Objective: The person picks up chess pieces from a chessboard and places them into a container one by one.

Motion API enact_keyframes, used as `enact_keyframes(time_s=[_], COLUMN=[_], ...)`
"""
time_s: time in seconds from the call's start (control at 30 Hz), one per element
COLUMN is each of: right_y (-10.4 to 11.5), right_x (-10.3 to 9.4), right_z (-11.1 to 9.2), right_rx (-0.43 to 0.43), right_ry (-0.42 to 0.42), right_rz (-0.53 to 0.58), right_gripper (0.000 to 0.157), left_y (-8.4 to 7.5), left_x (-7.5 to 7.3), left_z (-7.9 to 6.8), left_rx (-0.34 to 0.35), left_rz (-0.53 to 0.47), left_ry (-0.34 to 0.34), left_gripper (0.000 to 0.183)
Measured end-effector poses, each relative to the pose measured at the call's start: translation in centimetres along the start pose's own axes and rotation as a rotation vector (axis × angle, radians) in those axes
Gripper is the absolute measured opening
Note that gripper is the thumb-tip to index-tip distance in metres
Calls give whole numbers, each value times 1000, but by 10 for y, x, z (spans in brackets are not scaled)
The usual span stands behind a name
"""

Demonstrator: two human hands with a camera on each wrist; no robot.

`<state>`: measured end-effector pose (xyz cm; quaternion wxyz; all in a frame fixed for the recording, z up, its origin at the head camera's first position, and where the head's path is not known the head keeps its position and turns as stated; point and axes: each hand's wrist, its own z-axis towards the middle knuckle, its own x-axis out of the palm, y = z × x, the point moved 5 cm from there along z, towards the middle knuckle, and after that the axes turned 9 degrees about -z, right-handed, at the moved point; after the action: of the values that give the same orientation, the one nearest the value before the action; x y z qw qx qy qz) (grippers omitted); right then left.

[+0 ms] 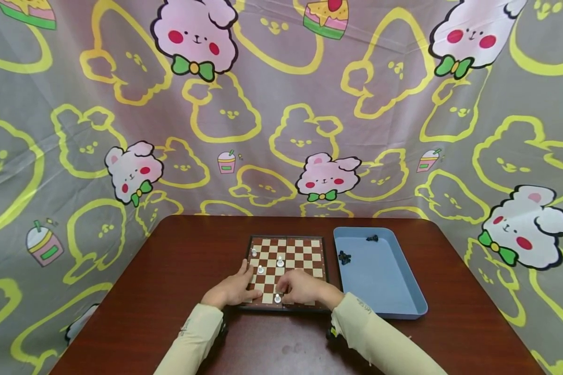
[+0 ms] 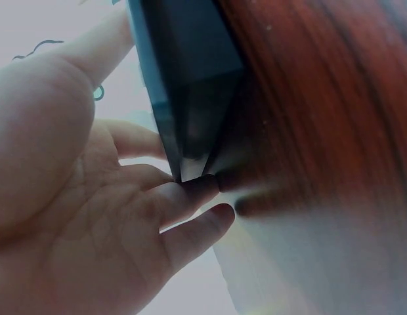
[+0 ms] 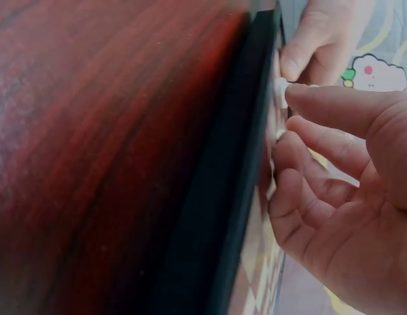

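Note:
A brown-and-cream chessboard (image 1: 305, 250) lies on the table with a few white chess pieces. My left hand (image 1: 232, 288) rests at its near left corner, thumb over the board. Fairly straight fingers touch the board's dark side (image 2: 190, 85) in the left wrist view. My right hand (image 1: 305, 287) is over the near part of the board, fingers curled, with thumb and forefinger at a white chess piece (image 1: 278, 298). In the right wrist view the thumb (image 3: 315, 98) partly hides that piece (image 3: 281, 93). Farther up stand other white pieces, one small piece (image 1: 260, 269) and one larger piece (image 1: 280, 262).
Right of the board lies a blue tray (image 1: 380, 281). It holds a black piece (image 1: 372, 238) near its far side and a small cluster of black pieces (image 1: 344, 257) by its left wall. A patterned cloth (image 1: 272, 104) hangs behind the dark red wooden table (image 1: 183, 250).

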<state>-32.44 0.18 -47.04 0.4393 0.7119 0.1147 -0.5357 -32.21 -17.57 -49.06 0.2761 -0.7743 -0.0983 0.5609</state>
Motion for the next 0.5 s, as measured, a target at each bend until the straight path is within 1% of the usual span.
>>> enact_keyframes(time_s=[0.23,0.5], right_y=[0,5], right_x=[6,8], right_z=[3,7], right_rx=[0,-52], right_ry=[6,0], right_rz=[-26,-80], right_gripper=[10,6], left_y=[-1,-3], left_x=[0,-1], left_z=[-1,-2], left_rx=[7,12], left_rz=[-6,-6], left_ry=[2,-2], left_gripper=[84,84])
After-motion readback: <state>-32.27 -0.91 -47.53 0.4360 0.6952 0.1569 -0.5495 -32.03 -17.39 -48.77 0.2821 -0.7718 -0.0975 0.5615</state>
